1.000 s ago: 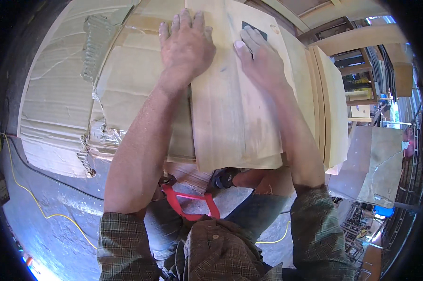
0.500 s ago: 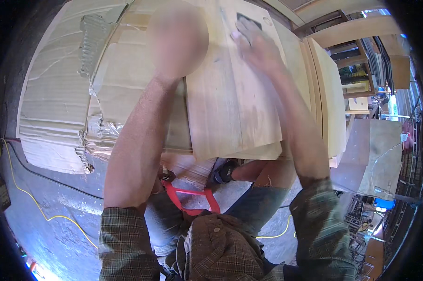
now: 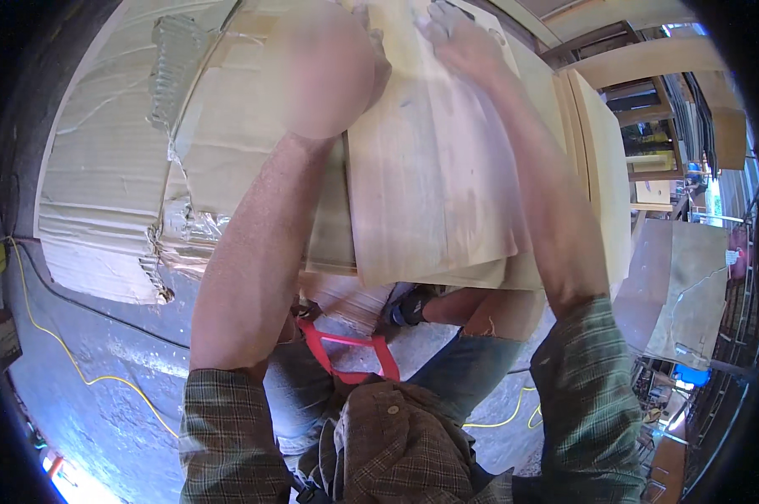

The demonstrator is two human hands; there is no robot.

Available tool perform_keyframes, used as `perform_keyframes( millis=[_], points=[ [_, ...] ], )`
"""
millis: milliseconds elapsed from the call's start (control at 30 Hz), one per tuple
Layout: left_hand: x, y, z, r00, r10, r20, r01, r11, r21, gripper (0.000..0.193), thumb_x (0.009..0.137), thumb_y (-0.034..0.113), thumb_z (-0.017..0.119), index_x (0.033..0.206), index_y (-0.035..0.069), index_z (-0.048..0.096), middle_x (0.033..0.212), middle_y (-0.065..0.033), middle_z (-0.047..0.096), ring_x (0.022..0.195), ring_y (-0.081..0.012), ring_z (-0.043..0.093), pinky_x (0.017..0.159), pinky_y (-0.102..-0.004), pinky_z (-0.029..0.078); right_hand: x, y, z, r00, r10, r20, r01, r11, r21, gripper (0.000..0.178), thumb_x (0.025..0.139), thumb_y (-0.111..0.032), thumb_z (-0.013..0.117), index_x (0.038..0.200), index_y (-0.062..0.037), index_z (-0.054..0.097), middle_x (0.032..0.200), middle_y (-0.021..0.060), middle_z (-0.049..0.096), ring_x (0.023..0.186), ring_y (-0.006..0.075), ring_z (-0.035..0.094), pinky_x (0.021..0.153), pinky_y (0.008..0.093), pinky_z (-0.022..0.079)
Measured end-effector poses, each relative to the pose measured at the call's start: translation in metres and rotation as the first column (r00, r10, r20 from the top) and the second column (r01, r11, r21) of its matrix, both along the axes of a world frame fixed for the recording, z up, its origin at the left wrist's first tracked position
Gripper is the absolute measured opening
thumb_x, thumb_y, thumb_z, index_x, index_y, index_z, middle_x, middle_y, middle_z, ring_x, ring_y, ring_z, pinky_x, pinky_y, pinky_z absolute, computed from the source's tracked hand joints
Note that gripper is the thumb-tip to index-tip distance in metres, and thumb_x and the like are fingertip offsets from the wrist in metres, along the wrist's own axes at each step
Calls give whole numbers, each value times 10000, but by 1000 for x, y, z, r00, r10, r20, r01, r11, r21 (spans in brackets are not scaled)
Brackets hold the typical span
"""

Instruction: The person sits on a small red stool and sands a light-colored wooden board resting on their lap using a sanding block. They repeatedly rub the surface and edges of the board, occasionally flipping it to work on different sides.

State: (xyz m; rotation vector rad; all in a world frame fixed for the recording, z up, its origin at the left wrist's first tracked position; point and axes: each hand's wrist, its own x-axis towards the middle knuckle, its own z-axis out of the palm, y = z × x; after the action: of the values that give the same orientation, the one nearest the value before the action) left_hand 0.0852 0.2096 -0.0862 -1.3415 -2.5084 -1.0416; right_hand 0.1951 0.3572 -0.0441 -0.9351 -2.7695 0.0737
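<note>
Seen from my head camera: both my hands lie on top of a stack of thin, pale wood sheets (image 3: 430,168) that rests on torn, tape-patched cardboard (image 3: 136,151) spread over a concrete floor (image 3: 102,370).

My right hand (image 3: 463,42) lies flat at the far end of the top sheet, fingers spread and pressing down, gripping nothing.

My left hand (image 3: 325,71) is smeared by motion blur at the sheet's left edge; it looks to be on the wood, but I cannot tell whether its fingers are open or curled round the edge.

More sheets (image 3: 602,160) stand or lean just beside the stack on my right. A yellow cable (image 3: 85,370) runs across the floor to my left, and a red strap (image 3: 346,349) lies between my knees, below the stack's near edge.

My reading of the risks: the top sheet overhangs the ones beneath at its near end, so a push from only one hand could skew it or slide it off. Thin veneer like this could crack or splinter under uneven pressure, and the loose cable is a snag for a foot.
</note>
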Motion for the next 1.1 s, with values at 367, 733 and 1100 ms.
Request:
perform_keyframes(
  millis=[367, 733, 1100],
  points=[
    [6, -3, -2, 998, 31, -54, -27, 998, 63, 460, 939, 308, 402, 1321, 63, 474, 1384, -178, 442, 1299, -289, 396, 1115, -451, 214, 125, -168, 9, 965, 256, -59, -257, 966, -13, 479, 908, -229, 467, 1321, 12, 466, 1331, 190, 465, 1228, 365, 439, 1041, 469, 286],
    [0, -9, 8, 998, -29, 51, 24, 996, 89, 522, 875, 191, 482, 1365, 45, 377, 1365, -148, 455, 1312, -282, 385, 1113, -488, 197, -14, -55, -10, 991, 132, -13, -130, 987, 95, 607, 937, -356, 399, 1405, 21, 312, 1432, 223, 328, 1356, 386, 253, 1105, 490, 187],
    [8, -6, 8, 991, 37, 132, -45, 997, 60, 608, 841, 106, 502, 1399, 0, 288, 1357, -135, 469, 1314, -263, 388, 1123, -474, 186, 29, -92, 2, 968, 249, 29, -245, 965, -94, 593, 968, -365, 332, 1425, 8, 278, 1501, 202, 229, 1403, 339, 189, 1140, 460, 110]
  ],
)
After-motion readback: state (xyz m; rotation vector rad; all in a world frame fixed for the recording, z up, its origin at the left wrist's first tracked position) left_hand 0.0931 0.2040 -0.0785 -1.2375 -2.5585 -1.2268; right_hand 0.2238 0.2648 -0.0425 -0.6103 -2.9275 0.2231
